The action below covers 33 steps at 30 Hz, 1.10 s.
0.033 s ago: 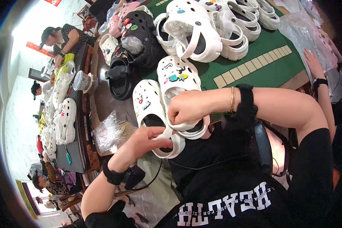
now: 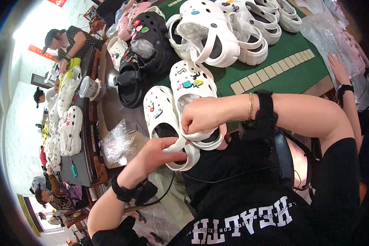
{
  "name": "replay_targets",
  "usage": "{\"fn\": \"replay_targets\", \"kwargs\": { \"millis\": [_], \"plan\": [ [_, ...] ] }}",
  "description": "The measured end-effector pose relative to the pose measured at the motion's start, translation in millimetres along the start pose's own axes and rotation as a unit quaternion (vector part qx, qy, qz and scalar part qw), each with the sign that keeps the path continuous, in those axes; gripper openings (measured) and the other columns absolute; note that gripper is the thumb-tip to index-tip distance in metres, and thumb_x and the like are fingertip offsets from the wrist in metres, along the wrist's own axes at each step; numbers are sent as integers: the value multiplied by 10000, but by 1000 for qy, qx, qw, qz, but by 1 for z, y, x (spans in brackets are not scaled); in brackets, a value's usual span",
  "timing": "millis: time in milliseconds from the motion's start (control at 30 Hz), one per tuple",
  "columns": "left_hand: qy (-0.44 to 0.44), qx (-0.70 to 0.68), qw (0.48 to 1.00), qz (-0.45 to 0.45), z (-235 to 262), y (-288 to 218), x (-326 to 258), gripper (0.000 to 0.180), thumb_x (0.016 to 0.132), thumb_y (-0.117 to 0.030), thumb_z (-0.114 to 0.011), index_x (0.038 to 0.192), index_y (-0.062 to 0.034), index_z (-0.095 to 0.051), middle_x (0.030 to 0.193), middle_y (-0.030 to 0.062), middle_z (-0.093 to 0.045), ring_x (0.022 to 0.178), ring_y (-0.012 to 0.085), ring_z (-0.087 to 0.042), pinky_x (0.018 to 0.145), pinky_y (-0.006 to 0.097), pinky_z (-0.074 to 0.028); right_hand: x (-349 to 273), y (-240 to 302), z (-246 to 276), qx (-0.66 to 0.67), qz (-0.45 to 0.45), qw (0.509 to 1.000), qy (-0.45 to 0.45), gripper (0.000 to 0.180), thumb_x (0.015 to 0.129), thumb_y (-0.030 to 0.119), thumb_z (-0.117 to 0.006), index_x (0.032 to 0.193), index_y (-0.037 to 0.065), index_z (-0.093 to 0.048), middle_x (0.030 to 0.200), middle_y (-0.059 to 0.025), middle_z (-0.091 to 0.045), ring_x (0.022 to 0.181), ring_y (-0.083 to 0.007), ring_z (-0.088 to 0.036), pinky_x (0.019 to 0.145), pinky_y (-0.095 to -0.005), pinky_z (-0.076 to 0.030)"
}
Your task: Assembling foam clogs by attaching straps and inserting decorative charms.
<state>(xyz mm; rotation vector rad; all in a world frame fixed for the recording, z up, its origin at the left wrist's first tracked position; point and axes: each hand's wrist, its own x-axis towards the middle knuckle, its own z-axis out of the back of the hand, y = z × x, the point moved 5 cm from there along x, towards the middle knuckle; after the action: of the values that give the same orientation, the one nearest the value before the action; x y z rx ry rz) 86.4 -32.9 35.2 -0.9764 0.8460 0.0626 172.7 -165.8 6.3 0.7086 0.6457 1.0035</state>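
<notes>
Two white clogs with coloured charms lie side by side in front of me, toes pointing away. My left hand [image 2: 158, 153] grips the heel strap of the left white clog [image 2: 158, 110]. At the heel of the right white clog [image 2: 192, 82], my right hand [image 2: 201, 117] is closed in a fist over the rim and strap. The heels of the two clogs touch between my hands. I wear a gold bracelet and a black band on the right wrist, and a black band on the left wrist.
Black clogs [image 2: 151, 37] and a pile of white clogs [image 2: 217, 37] lie beyond on a green mat [image 2: 283, 69] with a row of tan tiles [image 2: 270, 74]. A crumpled plastic bag [image 2: 117, 141] sits left. Another person's hand [image 2: 338, 67] rests at right. People work at a long table [image 2: 76, 168] left.
</notes>
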Motion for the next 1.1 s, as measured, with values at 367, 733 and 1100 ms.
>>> {"fn": "replay_targets", "kwargs": {
  "millis": [367,733,1100],
  "plan": [
    [-301,64,947,-94,0,1,-10,187,864,-200,-706,908,-24,-750,652,30,-690,608,81,-608,610,265,-472,-2,3,5,105,-35,993,51,199,804,139,-667,948,39,-760,773,-80,-716,716,-148,-647,679,-322,-507],
    [-131,22,991,17,-15,13,10,228,897,-220,-695,962,-3,-721,790,1,-693,726,48,-597,670,209,-445,4,-1,2,103,-32,994,22,194,799,146,-688,934,28,-760,787,-90,-726,733,-152,-657,678,-322,-509],
    [-291,181,928,-145,-9,5,-5,173,819,-80,-703,942,0,-612,724,137,-666,596,233,-693,566,326,-508,-34,32,11,-223,185,933,-213,99,716,116,-666,727,24,-701,695,-210,-650,729,-363,-695,621,-438,-539]
  ]
}}
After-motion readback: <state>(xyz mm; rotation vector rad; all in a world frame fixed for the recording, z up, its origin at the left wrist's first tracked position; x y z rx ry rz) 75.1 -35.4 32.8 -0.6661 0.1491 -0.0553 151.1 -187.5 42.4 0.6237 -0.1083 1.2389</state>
